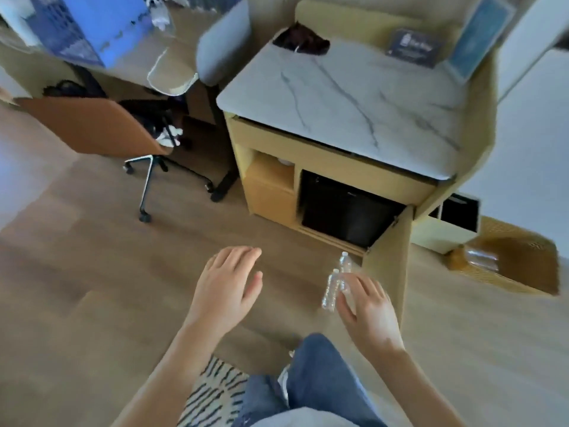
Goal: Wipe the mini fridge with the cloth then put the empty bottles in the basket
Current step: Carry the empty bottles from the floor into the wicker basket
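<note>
At the bottom of the frame I see my blue denim jeans [320,383] and, just left of them, a black-and-cream striped rug [212,392] on the light wooden plank floor [92,272]. My left hand [228,288] hovers in the lower centre, palm down, fingers spread and holding nothing. My right hand [366,306] sits lower right of centre, its fingers curled loosely against two clear empty plastic bottles [334,285] standing on the floor; whether it has actually closed on them, I cannot tell through the blur. Beside that hand the pale wooden cabinet door [388,272] stands swung open. Behind it, in the centre right, the black mini fridge [345,208] sits shut inside the yellowish wooden cabinet [271,186]. At the right edge a brown woven wicker basket [523,266] rests on the floor, with what looks like clear plastic already lying in it. Above the fridge lies the white marble-patterned worktop [354,97], and at its far left corner a dark crumpled cloth [301,41]. In the left middle stands a brown office chair on castors [92,124].
</note>
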A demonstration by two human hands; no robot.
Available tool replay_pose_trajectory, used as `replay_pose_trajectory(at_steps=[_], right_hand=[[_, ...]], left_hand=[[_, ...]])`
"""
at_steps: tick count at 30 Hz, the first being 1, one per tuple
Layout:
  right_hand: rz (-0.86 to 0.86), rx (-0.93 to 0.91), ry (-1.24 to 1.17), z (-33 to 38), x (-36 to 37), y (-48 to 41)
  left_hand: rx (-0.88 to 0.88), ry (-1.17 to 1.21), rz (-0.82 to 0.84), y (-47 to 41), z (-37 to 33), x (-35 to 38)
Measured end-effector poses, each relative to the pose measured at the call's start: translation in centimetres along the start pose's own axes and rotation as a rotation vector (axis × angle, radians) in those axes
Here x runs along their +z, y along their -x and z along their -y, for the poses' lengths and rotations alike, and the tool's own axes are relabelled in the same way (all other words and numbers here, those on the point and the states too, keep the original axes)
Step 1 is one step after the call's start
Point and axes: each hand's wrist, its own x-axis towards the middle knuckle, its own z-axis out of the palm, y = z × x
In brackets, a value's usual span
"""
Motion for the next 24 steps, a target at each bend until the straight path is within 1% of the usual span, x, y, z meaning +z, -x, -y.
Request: replay_pose_trajectory(at_steps=[4, 10, 16, 20, 24], right_hand=[[-0.096, 0.162, 0.013, -3.3, -0.5, -0.6], [-0.139, 0.313, 0.046, -6.7, -1.1, -3.3], [-0.175, 0.423, 0.043, -8.2, -1.0, -6.1], [-0.224, 0.506, 0.034, -10.1, 2.1, -8.3], [-0.240, 0.586, 0.017, -14.6, 8.5, -10.7]], left_hand=[[0.164, 0.034, 0.089, -5.7, -3.0, 3.7], [0.341, 0.080, 0.193, -11.5, -6.7, 7.2], [0.418, 0.115, 0.233, -16.1, -7.2, 9.5], [0.487, 0.158, 0.277, -19.5, -6.6, 13.0], [0.586, 0.159, 0.312, -23.1, -5.4, 20.8]])
